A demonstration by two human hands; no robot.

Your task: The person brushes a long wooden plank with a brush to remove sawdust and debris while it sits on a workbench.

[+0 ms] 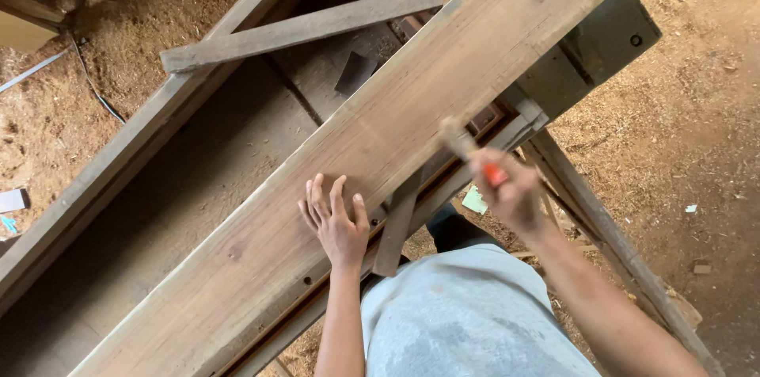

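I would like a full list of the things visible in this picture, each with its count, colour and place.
wide plank: one, brown, lying diagonally across the workbench, lower left to upper right
narrow batten: one, grey-brown, lying across the bench frame at the top
workbench: one, dark weathered wood, under the plank
sawdust: light brown, covering the floor on both sides
cable: one, dark, on the sawdust at upper left
tool: one, blurred, red handle part, above the plank edge
left hand: flat on the plank, fingers spread
right hand: gripping the tool
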